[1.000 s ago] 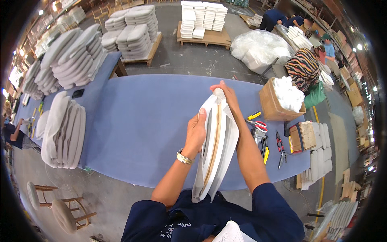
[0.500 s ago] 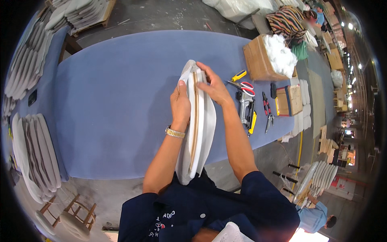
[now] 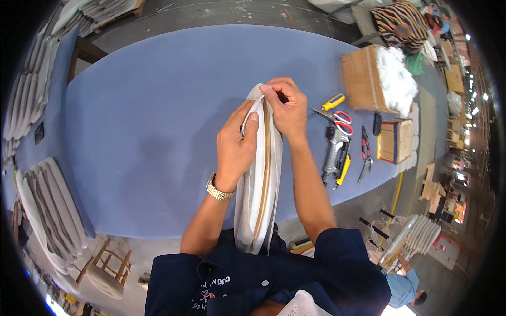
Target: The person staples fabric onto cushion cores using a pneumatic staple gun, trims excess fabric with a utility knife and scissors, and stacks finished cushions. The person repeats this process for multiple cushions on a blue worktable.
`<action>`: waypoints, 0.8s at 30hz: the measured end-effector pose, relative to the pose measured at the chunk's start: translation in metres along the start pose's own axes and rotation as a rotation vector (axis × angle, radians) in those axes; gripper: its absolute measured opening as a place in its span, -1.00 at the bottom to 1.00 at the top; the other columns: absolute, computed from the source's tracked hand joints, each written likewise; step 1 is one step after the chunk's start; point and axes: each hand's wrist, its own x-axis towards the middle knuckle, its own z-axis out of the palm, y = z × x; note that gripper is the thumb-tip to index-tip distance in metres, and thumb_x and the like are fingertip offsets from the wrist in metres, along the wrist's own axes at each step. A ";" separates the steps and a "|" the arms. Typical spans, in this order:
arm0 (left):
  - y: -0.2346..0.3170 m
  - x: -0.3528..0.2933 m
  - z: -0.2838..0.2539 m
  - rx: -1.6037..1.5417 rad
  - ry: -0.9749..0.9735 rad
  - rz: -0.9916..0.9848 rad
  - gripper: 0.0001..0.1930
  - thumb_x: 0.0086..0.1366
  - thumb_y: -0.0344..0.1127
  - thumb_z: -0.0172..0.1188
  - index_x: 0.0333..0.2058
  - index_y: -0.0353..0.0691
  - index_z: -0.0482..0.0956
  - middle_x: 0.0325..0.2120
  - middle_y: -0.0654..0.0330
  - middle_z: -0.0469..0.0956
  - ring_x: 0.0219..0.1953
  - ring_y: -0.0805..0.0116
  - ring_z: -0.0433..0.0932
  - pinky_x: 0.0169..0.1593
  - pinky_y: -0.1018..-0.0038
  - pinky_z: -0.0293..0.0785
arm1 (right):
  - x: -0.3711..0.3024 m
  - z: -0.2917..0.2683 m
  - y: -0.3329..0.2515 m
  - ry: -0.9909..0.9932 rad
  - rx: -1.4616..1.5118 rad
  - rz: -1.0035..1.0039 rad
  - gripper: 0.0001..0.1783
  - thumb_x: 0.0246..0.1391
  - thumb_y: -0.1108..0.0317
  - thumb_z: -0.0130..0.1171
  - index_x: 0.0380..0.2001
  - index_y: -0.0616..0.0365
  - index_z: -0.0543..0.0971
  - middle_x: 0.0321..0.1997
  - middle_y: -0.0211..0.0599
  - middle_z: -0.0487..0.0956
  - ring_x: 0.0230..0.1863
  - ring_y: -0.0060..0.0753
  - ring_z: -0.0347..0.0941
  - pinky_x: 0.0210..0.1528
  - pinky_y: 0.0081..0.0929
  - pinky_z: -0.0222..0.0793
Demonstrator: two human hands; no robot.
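A seat cushion (image 3: 258, 184) stands on its edge in front of me, its near end against my body. White padding, a thin brown board edge and loose pale fabric show along its narrow side. At the far end my right hand (image 3: 289, 108) is closed, thumb and fingers pinching the fabric. My left hand (image 3: 236, 142), with a watch (image 3: 219, 193) on its wrist, holds the cushion's left side and fabric a little nearer to me. The fabric's grasped edge is partly hidden by the fingers.
On the blue table (image 3: 147, 131) at right lie a yellow-handled tool (image 3: 333, 101), scissors (image 3: 343, 122), a staple gun (image 3: 333, 152), a yellow cutter (image 3: 343, 171) and pliers (image 3: 365, 145). Behind stands a carton (image 3: 363, 79) of white stuffing. Stacked cushions (image 3: 50, 205) are at left.
My right thumb has moved from the brown edge to the far tip, and the fingers now pinch the fabric there. My left hand's fingers have shifted up over the cover. The view has shifted slightly.
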 end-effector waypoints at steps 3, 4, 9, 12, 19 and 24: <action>0.013 0.014 -0.015 0.002 -0.015 -0.207 -0.57 0.58 -0.15 -0.02 0.13 -0.40 0.58 0.00 -0.05 0.67 -0.12 0.25 0.64 0.01 0.40 0.52 | -0.003 0.030 -0.005 0.071 0.079 0.077 -0.85 0.19 0.38 0.37 -0.36 0.26 0.70 -0.27 -0.33 0.63 -0.32 -0.55 0.52 -0.31 -0.53 0.41; 0.011 0.016 -0.017 -0.069 0.020 -0.232 -0.57 0.58 -0.14 -0.03 0.12 -0.40 0.58 -0.03 -0.03 0.68 -0.16 0.32 0.62 -0.03 0.43 0.50 | -0.005 0.037 -0.007 0.088 0.113 0.100 -0.85 0.20 0.38 0.37 -0.37 0.27 0.69 -0.27 -0.33 0.63 -0.33 -0.55 0.51 -0.31 -0.52 0.40; 0.000 0.005 0.005 -0.347 0.297 -0.156 -0.55 0.62 -0.13 -0.09 0.10 -0.41 0.61 -0.07 0.05 0.68 -0.11 0.44 0.59 -0.01 0.43 0.50 | -0.019 0.060 -0.001 0.128 0.441 0.088 -0.82 0.26 0.37 0.31 -0.40 0.23 0.61 -0.25 -0.31 0.66 -0.32 -0.57 0.49 -0.31 -0.52 0.37; -0.007 0.002 0.008 -0.315 0.342 -0.103 -0.53 0.63 -0.14 -0.14 0.05 -0.42 0.63 -0.02 0.03 0.67 0.04 0.33 0.60 0.14 0.39 0.46 | -0.031 0.058 0.009 0.120 0.604 0.172 -0.81 0.28 0.36 0.30 -0.40 0.21 0.60 -0.23 -0.31 0.67 -0.28 -0.56 0.52 -0.27 -0.54 0.39; -0.008 -0.013 -0.001 -0.259 0.310 -0.097 -0.49 0.64 -0.09 -0.18 0.00 -0.41 0.65 0.03 0.00 0.67 0.19 0.20 0.56 0.36 0.27 0.29 | -0.043 0.053 -0.003 0.050 0.705 0.137 -0.77 0.30 0.33 0.28 -0.43 0.19 0.56 -0.23 -0.28 0.68 -0.23 -0.50 0.56 -0.14 -0.47 0.46; -0.006 -0.023 -0.013 -0.169 0.204 -0.034 -0.51 0.63 -0.10 -0.16 0.00 -0.37 0.67 0.01 0.06 0.68 0.22 0.14 0.56 0.48 0.12 0.09 | -0.054 0.046 0.004 0.022 0.720 0.125 -0.75 0.29 0.28 0.31 -0.43 0.18 0.57 -0.23 -0.26 0.68 -0.20 -0.42 0.60 -0.08 -0.42 0.51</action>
